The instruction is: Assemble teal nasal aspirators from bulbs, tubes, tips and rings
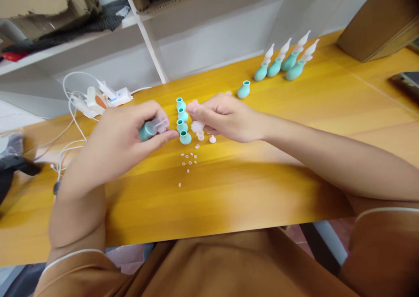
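Observation:
My left hand (126,135) is wrapped round a teal rubber squeeze bulb (147,131) with a clear plastic neck piece (160,124) at its mouth. Several open-mouthed teal bulbs (185,137) stand in a row just right of its fingertips. My right hand (225,116) has thumb and fingers closed over a group of translucent plastic pieces (198,127); whether it grips one is unclear. A small clear cap-like piece (212,138) lies below it. Tiny pale rings (187,156) are scattered nearer to me on the table.
Several assembled bulbs with white pointed tips (296,66) stand at the back right of the wooden table (229,192). One more open bulb (244,89) is beyond my right hand. A power strip (98,100) with white cables lies left; a cardboard box (379,22) sits far right.

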Motion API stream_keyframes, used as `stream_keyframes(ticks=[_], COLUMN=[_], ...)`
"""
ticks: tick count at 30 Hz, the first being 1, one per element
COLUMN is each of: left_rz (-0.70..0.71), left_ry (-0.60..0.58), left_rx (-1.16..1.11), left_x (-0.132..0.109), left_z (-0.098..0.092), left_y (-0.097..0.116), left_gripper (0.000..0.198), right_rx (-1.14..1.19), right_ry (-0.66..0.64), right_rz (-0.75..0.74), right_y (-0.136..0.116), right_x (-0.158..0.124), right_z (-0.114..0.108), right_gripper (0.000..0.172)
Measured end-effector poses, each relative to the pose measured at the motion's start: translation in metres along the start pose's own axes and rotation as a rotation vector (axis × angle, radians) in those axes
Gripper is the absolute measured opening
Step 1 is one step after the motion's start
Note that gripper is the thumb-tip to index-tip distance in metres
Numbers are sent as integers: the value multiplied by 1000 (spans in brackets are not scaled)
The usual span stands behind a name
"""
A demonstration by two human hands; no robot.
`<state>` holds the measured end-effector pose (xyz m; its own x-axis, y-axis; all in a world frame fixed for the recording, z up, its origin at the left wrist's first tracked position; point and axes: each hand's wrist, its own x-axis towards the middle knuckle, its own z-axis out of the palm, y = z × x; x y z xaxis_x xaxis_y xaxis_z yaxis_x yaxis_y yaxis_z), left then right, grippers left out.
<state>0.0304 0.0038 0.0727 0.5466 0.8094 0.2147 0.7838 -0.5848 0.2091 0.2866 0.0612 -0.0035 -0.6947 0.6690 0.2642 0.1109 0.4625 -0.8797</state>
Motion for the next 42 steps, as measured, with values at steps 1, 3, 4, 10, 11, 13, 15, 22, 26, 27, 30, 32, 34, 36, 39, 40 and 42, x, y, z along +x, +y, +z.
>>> stream_keyframes(ticks=[1,3,4,10,11,13,15,22,26,27,30,32,34,36,39,40,42], left_rz=[-11,-40,-59,-64,-55,-38,-20,-9,5,7,14,24,41,48,43,42,53], left_ry=[50,169,212,278,280,262,251,219,208,209,208,198,192,191,198,202,187], left_rx=[-13,-2,16,63,67,73,73,93,92,96,112,114,104,98,100,94,48], left_x=[-2,-7,-8,-11,-10,-9,-8,-7,-8,-8,-7,-7,-7,-7,-8,-8,-6], left_z=[-5,-12,-14,-16,-16,-15,-14,-14,-16,-16,-16,-16,-15,-15,-15,-15,-14], left_y=[1,2,2,-5,-5,-6,-6,-8,-9,-9,-10,-10,-9,-9,-8,-7,-5], left_gripper=[29,27,26,21,20,19,17,18,22,21,20,18,17,17,16,17,20], right_rx=[-30,-60,-48,46,0,-87,-145,-304,-430,-440,-432,-424,-422,-413,-394,-385,-362], right_ry=[-71,-284,-400,-541,-501,-427,-357,-257,-178,-180,-213,-227,-217,-186,-115,-95,-52], right_rz=[26,22,-6,-188,-189,-177,-142,-28,69,96,165,182,158,100,5,-15,-41], right_y=[-3,-7,-7,19,25,36,43,38,38,39,46,49,50,45,30,23,11], right_x=[-2,-6,-9,-30,-33,-36,-36,-19,-8,-5,-1,1,2,2,1,0,-3], right_z=[2,15,26,117,128,141,146,122,99,94,88,88,87,83,66,58,42], right_gripper=[73,64,59,42,40,38,40,44,46,46,48,46,45,45,48,49,52])
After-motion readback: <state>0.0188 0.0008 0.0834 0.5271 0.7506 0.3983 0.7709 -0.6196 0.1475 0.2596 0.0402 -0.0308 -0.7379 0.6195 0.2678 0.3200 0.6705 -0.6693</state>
